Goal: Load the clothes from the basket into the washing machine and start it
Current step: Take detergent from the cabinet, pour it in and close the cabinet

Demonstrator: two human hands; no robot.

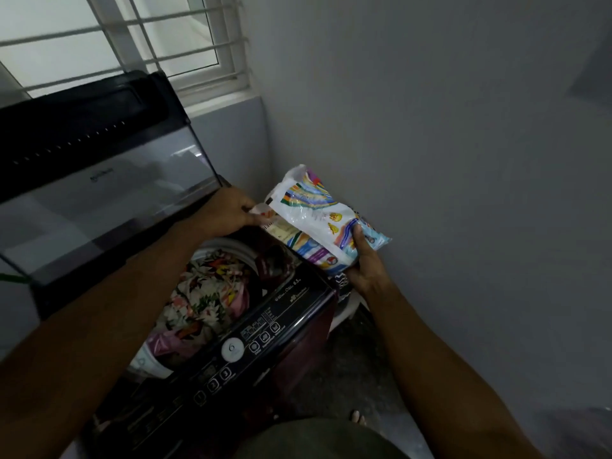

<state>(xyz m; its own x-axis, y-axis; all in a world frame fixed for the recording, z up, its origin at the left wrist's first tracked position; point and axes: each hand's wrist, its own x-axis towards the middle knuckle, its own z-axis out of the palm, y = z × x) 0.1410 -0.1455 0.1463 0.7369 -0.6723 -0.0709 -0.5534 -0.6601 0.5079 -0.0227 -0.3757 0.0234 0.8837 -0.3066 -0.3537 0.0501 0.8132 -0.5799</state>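
— Plastic, that packet, white with bright stripes. Why is it held out over the far corner of the washing machine and not set down?

— My guess is that it's detergent and the person means to pour from it. The right hand cups the packet from beneath, fingers wrapped round its lower end, taking the weight. The left hand pinches the packet's upper corner, thumb and fingers closed on the flap. That looks like a grip for opening or tipping it toward the drum, though I can't see whether the packet is already open.

— And the clothes?

— Already in the drum. A floral cloth lies on top, with something pink beside it, filling the opening. The basket doesn't show clearly; a pale rim on the floor just past the machine's right side may be it, but I can't tell.

— Why is the lid up like that?

— It stands propped back toward the window, leaving the drum clear for both loading and powder.

— So what's left?

— By my reckoning, loading is done. Powder goes in, lid comes down, then the control panel along the near edge gets pressed. The round display shows a 6.
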